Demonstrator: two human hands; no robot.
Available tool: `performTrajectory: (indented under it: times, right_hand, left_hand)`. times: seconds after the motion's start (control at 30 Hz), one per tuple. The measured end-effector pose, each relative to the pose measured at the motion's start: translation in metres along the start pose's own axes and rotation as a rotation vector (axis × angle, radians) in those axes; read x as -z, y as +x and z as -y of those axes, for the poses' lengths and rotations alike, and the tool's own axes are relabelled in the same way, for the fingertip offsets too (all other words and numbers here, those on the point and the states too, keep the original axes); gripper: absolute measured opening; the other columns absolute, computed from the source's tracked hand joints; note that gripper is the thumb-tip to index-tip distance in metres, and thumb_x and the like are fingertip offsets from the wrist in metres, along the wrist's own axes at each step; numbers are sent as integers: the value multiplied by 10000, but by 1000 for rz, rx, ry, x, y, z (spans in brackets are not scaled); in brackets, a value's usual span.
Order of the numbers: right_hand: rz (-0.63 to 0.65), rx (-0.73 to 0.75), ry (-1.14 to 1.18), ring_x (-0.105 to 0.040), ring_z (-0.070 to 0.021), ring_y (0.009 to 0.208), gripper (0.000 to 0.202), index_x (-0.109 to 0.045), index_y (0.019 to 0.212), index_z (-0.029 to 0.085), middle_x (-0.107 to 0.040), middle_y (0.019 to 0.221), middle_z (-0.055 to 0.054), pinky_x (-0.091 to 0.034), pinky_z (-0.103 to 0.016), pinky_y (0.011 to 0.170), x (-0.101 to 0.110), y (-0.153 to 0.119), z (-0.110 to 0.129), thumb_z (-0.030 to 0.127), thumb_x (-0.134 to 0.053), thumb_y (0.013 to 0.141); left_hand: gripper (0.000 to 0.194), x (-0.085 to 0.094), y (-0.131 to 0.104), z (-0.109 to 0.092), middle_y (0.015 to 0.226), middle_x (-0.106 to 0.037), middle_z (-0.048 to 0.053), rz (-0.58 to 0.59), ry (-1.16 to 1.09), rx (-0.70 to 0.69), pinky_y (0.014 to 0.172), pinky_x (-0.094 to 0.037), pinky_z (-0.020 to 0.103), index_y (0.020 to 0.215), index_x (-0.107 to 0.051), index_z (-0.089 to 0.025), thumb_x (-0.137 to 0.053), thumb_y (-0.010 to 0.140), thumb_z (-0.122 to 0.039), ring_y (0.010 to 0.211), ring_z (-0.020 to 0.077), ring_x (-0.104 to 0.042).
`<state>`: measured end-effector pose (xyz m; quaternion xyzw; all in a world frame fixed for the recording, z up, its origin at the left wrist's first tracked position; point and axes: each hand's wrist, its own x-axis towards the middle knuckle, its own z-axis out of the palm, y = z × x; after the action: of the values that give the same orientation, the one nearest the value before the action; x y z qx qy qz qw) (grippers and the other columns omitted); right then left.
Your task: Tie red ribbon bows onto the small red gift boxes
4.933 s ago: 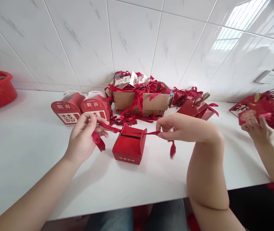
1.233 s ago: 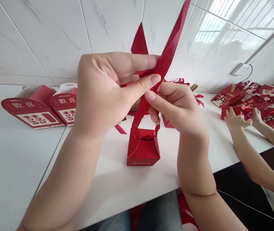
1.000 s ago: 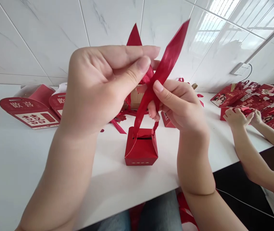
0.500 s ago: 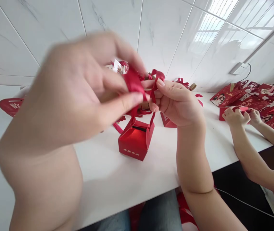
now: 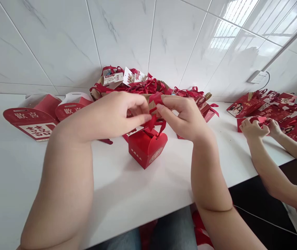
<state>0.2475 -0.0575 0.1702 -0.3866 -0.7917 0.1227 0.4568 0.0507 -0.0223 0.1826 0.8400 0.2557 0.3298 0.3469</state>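
Hands have dropped right down since a moment ago, and the ribbon (image 5: 156,114) isn't held up high anymore. The left hand (image 5: 117,113) and right hand (image 5: 183,116) both have a pinching grip on it, just above the small red box (image 5: 145,147) on the bench (image 5: 13,166). The cardboard box (image 5: 138,92) behind is stuffed with ribbons. The knot's hidden by fingers.

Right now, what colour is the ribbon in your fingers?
Red. The ribbon matches the small red box beneath it; the head view shows it best.
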Motion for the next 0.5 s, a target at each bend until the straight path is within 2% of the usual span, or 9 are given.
performTrajectory:
  times: [0.1,0.17,0.27,0.37,0.43,0.5]
  right_hand:
    - [-98,105,-72,-467,-148,666,383,-374,519,203,-431,639,-19,-421,-305,598,0,0,-3,250,-543,860]
    - [-126,144,-62,-500,-172,721,354,-405,533,209,-479,719,-45,-445,-336,630,0,-1,-6,255,-549,853]
    - [-105,163,-6,-543,-205,803,297,-484,575,214,-529,834,-70,-481,-380,685,0,-2,-9,282,-551,856]
    - [-72,149,49,-574,-229,908,273,-551,617,217,-554,918,-74,-510,-409,762,2,1,-12,311,-534,873]
    - [-42,151,50,-582,-242,982,276,-586,646,217,-566,976,-76,-520,-425,813,3,5,-15,324,-514,890]
    - [-7,162,31,-578,-254,1050,273,-622,694,217,-575,1054,-81,-521,-445,862,3,5,-15,330,-493,906]
  left_hand:
    - [35,-9,10,9,673,-671,-2,-206,-139,-57,600,-514,248,756,-686,-216,-720,752,-215,630,165,-634]
    - [74,-15,17,14,620,-642,7,-259,-248,-25,650,-527,269,713,-674,-193,-715,768,-219,663,180,-645]
    - [181,-21,25,19,572,-608,10,-218,-342,78,673,-542,309,638,-645,-181,-708,786,-265,680,202,-664]
    - [219,-21,28,20,628,-639,38,-178,-459,150,678,-554,361,628,-645,-176,-698,790,-313,722,233,-682]
    - [216,-20,29,19,680,-660,54,-88,-540,144,689,-554,383,643,-661,-177,-658,815,-307,743,234,-678]
    - [218,-20,28,17,702,-663,49,20,-579,121,651,-536,361,656,-667,-189,-623,837,-302,689,196,-650]
